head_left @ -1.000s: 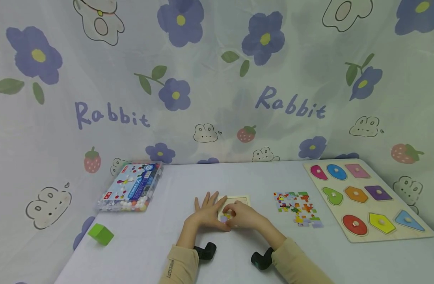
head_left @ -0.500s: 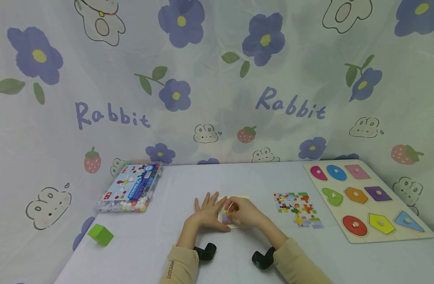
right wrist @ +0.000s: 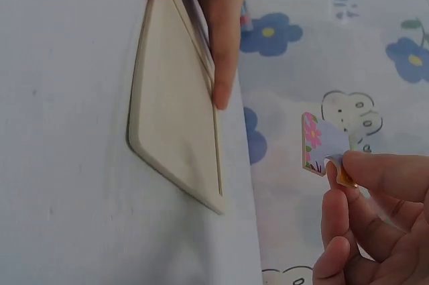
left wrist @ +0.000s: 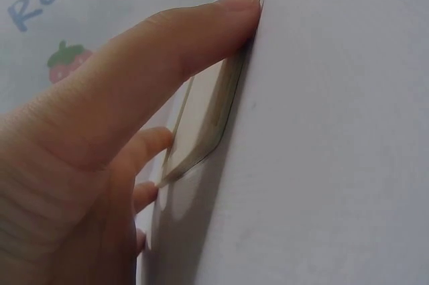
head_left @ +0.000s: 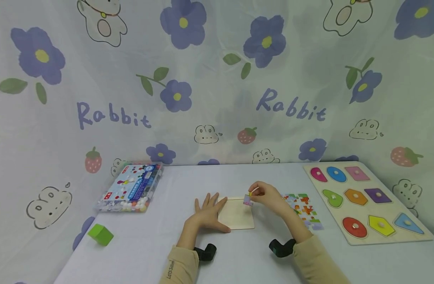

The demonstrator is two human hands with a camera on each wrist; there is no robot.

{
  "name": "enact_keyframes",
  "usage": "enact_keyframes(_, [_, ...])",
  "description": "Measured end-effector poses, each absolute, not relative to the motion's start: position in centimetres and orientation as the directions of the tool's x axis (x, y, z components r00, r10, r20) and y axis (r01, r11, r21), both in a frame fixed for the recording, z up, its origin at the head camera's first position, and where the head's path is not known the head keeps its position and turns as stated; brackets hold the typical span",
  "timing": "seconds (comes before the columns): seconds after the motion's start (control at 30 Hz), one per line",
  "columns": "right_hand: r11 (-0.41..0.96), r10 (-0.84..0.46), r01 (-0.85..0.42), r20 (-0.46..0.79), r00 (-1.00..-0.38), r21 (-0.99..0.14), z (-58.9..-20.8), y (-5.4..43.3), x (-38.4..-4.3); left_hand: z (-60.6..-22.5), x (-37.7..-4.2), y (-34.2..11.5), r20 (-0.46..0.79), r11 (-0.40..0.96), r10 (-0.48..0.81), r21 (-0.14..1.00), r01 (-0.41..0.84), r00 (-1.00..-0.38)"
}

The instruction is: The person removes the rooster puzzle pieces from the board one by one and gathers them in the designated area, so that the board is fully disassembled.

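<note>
In the head view, my left hand [head_left: 208, 213] lies with fingers spread along the left side of a pale wooden puzzle tray [head_left: 236, 215]. Its thumb [left wrist: 221, 20] presses the tray's near edge, and its index finger reaches the far edge. The tray's inside is bare wood. Up over the tray's far right corner, my right hand [head_left: 268, 195] pinches a small jigsaw piece [head_left: 248, 200] between thumb and fingertips. Lilac with a pink flower and green leaves, the piece [right wrist: 320, 139] is held above the table in the right wrist view.
Joined jigsaw pieces [head_left: 305, 207] lie right of the tray, partly behind my right forearm. Further right is a shape-peg board [head_left: 349, 217]. A clear plastic case [head_left: 129, 187] stands back left, a green block [head_left: 101, 234] front left. A printed curtain [head_left: 217, 79] hangs behind.
My right hand has lifted the jigsaw piece out of the tray and moved it right and away, uncovering the tray's bare inside. My left hand has stayed in place.
</note>
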State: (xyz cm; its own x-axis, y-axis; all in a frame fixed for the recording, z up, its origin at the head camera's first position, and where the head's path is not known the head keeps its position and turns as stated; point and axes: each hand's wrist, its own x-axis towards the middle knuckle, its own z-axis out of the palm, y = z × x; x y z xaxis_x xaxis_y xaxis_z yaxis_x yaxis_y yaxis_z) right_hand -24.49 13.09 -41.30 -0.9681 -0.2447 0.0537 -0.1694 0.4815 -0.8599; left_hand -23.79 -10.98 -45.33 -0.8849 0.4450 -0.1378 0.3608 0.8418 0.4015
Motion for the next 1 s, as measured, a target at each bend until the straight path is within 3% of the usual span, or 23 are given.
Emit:
enact_keyframes(0.53, [0.519,-0.159,-0.073,-0.012,-0.987,-0.852,-41.2,18.3,-23.7,-45.2,-23.8,-11.0,-0.139,0.836,0.442,0.421,0.351,-0.886])
enact_keyframes(1.0, [0.56,-0.187,-0.066,-0.048,-0.981,-0.826,-42.3,21.5,-22.9,-45.3,-23.8,-10.9,-0.139,0.839,0.439,0.417,0.35,-0.888])
